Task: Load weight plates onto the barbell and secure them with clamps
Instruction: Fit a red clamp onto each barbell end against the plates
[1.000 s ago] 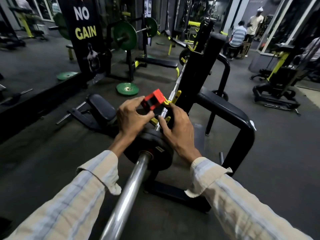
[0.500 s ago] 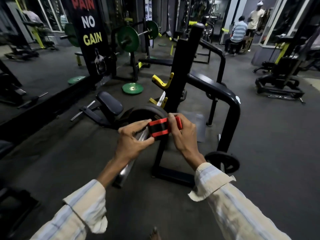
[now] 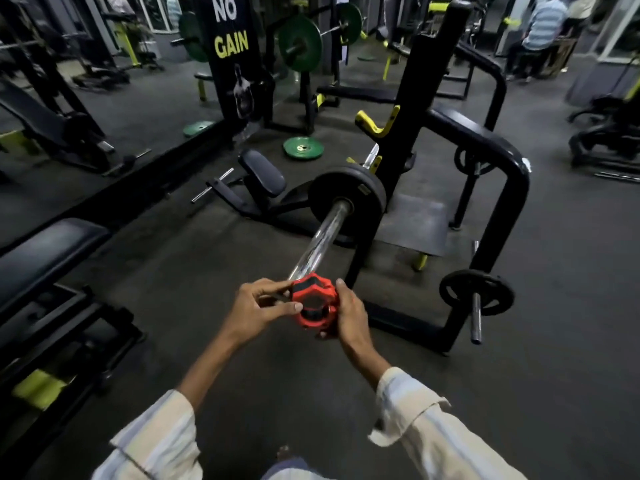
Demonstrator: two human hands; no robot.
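Both hands grip the clamp (image 3: 313, 303) — left hand (image 3: 256, 311) pinching its near side, right hand (image 3: 349, 318) wrapped round its far side — holding it at the free end of the barbell (image 3: 322, 237). The clamp is a red ring with black insets, its bore facing the camera. Up the chrome sleeve a black weight plate (image 3: 346, 197) sits against the black rack (image 3: 412, 133) — all above a dark gym floor (image 3: 207, 271) with a green plate (image 3: 303, 147) lying flat.

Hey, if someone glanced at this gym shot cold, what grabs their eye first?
The bright red clamp, held between the left hand and right hand at the near tip of the chrome barbell. Beyond it, one black weight plate sits on the bar beside the black rack.
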